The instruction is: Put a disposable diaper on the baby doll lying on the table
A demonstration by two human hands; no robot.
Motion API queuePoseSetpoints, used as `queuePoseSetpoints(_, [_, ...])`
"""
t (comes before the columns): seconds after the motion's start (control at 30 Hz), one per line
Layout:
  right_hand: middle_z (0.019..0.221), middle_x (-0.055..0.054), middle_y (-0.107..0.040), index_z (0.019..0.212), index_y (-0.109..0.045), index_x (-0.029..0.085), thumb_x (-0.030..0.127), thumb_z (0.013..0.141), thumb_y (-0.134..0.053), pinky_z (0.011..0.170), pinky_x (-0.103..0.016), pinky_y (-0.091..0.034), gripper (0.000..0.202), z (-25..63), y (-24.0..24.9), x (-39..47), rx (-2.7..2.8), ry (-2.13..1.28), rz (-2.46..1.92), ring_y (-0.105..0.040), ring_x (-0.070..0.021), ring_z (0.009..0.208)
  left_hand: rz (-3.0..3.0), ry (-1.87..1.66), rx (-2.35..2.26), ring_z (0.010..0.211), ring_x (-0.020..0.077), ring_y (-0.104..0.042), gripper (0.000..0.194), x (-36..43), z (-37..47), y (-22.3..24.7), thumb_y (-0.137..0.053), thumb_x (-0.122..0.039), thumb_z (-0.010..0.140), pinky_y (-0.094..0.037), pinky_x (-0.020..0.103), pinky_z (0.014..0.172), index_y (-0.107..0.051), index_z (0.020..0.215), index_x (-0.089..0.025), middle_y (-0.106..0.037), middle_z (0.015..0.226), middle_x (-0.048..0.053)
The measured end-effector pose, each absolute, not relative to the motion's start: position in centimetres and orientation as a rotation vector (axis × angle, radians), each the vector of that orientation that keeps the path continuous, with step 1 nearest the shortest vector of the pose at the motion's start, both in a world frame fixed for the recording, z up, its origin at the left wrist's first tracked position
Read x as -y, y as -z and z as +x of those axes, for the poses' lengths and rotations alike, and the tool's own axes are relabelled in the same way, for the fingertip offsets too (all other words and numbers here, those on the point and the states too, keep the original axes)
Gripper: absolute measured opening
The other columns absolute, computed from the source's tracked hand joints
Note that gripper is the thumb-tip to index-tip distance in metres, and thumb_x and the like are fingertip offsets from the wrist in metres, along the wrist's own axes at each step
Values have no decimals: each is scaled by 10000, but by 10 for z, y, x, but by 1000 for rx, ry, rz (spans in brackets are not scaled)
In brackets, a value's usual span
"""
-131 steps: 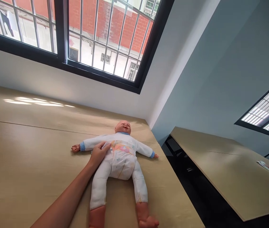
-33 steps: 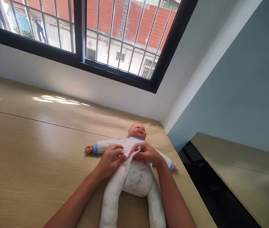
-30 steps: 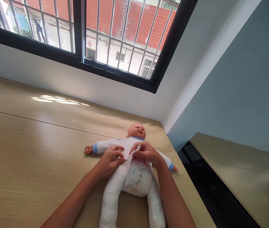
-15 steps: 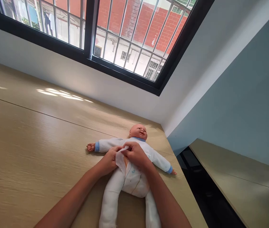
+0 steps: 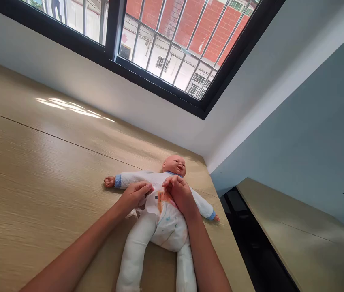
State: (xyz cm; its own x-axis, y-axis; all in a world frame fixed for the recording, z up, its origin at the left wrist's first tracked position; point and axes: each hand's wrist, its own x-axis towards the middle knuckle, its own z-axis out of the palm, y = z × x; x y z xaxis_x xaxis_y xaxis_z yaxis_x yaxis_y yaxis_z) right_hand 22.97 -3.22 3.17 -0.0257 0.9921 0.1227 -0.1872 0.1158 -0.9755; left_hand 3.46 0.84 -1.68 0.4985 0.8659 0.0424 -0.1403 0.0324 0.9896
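Observation:
A baby doll (image 5: 172, 164) lies on its back on the wooden table, arms spread, in a white top with blue cuffs and white legs. Around its hips is a white diaper (image 5: 172, 231) with small coloured prints and an orange patch at the waist. My left hand (image 5: 133, 196) is closed in a pinch at the diaper's upper edge, on the left side of the belly. My right hand (image 5: 181, 194) rests over the doll's chest and right side, fingertips curled together; whatever they hold, if anything, is hidden.
The wooden table (image 5: 53, 170) extends to the left, with sunlight patches near the wall. A barred window (image 5: 172, 52) with a black frame is above. Past the table's right edge are a dark gap (image 5: 251, 239) and another wooden surface (image 5: 305, 227).
My hands have moved apart at the waist, the left one outward. The diaper's white flap, lifted between them before, now lies lower, and the orange patch shows more fully. The view has shifted slightly.

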Motion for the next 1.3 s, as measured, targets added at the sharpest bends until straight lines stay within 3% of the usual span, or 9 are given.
queuePoseSetpoints(0.17, [728, -3, -405, 655, -305, 235, 599, 900, -601, 736, -343, -480, 529, 239, -29, 33, 975, -1285, -899, -487, -195, 738, 1272, -850, -605, 546, 96, -276, 486, -15, 37, 32, -647, -634, 851, -206, 224, 465, -471, 710, -203, -306, 640, -64])
queuePoseSetpoints(0.43, [696, 12, -310, 643, -263, 230, 538, 935, -564, 732, -336, -470, 520, 243, -27, 32, 903, -1344, -834, -438, -188, 703, 1376, -833, -639, 546, 107, -253, 457, -17, 37, 34, -598, -616, 885, -178, 250, 488, -503, 723, -200, -294, 627, -69])
queuePoseSetpoints(0.57, [694, 13, -357, 641, -302, 234, 528, 906, -604, 713, -326, -466, 498, 241, -27, 32, 900, -1326, -856, -470, -185, 712, 1575, -903, -729, 604, 142, -405, 363, -20, 32, 36, -544, -496, 924, -301, 269, 551, -564, 728, -191, -460, 652, -37])
queuePoseSetpoints(0.7, [787, -14, -571, 724, -525, 213, 463, 856, -697, 722, -303, -468, 331, 234, -26, 31, 1104, -1211, -1037, -556, -170, 751, 1895, -953, -903, 804, 213, -586, 177, -25, 26, 40, -558, -307, 879, -420, 312, 721, -681, 885, -180, -674, 857, 24])
queuePoseSetpoints(0.87, [877, -26, -650, 956, -674, 180, 389, 861, -704, 745, -303, -484, 232, 224, -34, 33, 1622, -942, -1365, -602, -174, 788, 2060, -840, -1035, 828, 237, -604, 124, -21, 27, 44, -631, -279, 828, -425, 325, 733, -668, 904, -188, -678, 903, 50])
queuePoseSetpoints(1.0, [909, -13, -654, 1110, -696, 196, 347, 813, -763, 716, -291, -452, 340, 213, -50, 32, 1924, -786, -1553, -575, -166, 779, 2111, -816, -1164, 833, 241, -611, 66, -13, 30, 44, -646, -230, 814, -401, 319, 719, -614, 859, -194, -671, 902, 68])
queuePoseSetpoints(1.1, [752, 36, -600, 904, -704, 192, 291, 716, -833, 634, -267, -355, 248, 204, -62, 24, 2164, -739, -1701, -512, -145, 706, 2081, -782, -1164, 815, 238, -633, 69, -11, 30, 42, -663, -233, 813, -369, 307, 678, -603, 830, -205, -699, 881, 58])
queuePoseSetpoints(1.2, [600, 70, -457, 638, -548, 183, 216, 742, -756, 585, -273, -259, 235, 199, -70, 16, 2302, -700, -1748, -416, -115, 628, 2058, -766, -1150, 780, 237, -648, 27, -10, 30, 42, -629, -190, 817, -332, 304, 648, -616, 815, -214, -722, 830, 45])
queuePoseSetpoints(1.3, [637, 67, -469, 671, -491, 193, 229, 818, -675, 581, -267, -258, 238, 194, -69, 13, 2229, -635, -1662, -421, -113, 639, 2067, -789, -1142, 798, 253, -662, 61, -9, 33, 45, -604, -175, 824, -330, 314, 664, -624, 790, -221, -743, 844, 60])
